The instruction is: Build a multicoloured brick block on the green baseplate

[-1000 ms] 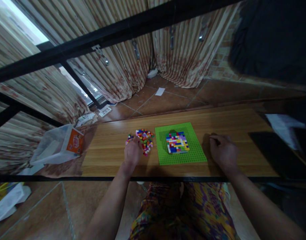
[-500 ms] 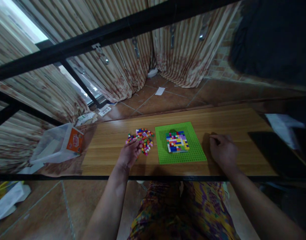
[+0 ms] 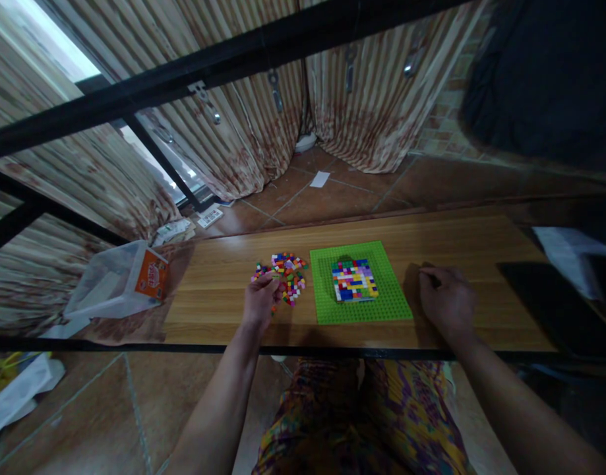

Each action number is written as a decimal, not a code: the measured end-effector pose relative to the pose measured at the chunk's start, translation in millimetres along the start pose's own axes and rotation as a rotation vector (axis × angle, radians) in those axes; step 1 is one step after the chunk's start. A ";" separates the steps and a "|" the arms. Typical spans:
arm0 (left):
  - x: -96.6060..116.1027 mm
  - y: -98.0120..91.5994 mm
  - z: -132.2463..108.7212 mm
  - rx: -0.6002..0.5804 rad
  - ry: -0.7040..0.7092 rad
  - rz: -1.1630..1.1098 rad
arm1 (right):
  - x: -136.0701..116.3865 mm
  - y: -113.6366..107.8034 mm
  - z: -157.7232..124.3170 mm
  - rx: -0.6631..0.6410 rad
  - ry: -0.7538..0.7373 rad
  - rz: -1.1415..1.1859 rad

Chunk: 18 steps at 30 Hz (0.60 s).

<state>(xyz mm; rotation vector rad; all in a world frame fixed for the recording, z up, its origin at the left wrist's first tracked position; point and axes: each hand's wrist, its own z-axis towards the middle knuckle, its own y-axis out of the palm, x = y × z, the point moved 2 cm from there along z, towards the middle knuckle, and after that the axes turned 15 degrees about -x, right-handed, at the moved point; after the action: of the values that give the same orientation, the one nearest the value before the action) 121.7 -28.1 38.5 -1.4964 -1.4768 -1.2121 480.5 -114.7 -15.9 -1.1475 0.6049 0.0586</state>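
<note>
My left hand (image 3: 263, 300) is over the near left side of a loose pile of small coloured building bricks (image 3: 295, 284), its thumb and fingers pinched together. A speck of green shows by the fingertips, too small to tell if it is held. To the right of the pile lies a green studded baseplate (image 3: 323, 310). On it sits a square block of multicoloured bricks (image 3: 355, 280), laid in rows. My right hand (image 3: 447, 300) rests on the wooden table (image 3: 213, 290), right of the baseplate, fingers curled in with nothing seen in them.
A clear plastic box with an orange label (image 3: 151, 276) stands beyond the table's left end. Toward the right end lies a dark flat object (image 3: 554, 303) with white paper (image 3: 567, 247) behind it. A black bar (image 3: 223, 63) crosses in front of striped curtains.
My left hand has lifted slightly off the near side of the pile, fingers still pinched. My right hand keeps its place by the baseplate. The whole view has shifted a little.
</note>
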 end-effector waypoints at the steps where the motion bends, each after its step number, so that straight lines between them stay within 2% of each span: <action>1: -0.3 0.1 0.8 0.003 -0.004 0.028 | -0.6 -0.4 0.0 -0.002 0.002 0.004; 6: -2.3 0.3 6.8 -0.017 -0.055 0.168 | -1.6 -1.0 -0.1 -0.015 0.010 0.008; 11: -4.0 -2.6 15.3 0.019 -0.094 0.273 | -0.7 -0.3 -0.2 -0.011 0.003 -0.001; 18: 1.3 -5.0 16.5 0.061 -0.062 0.419 | -1.5 -0.5 -0.5 -0.007 0.012 -0.001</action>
<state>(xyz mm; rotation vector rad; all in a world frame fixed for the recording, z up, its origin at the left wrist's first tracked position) 119.0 -11.7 33.9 -1.7070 -1.1481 -0.8686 479.2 -114.9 -15.0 -1.1556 0.6156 0.0529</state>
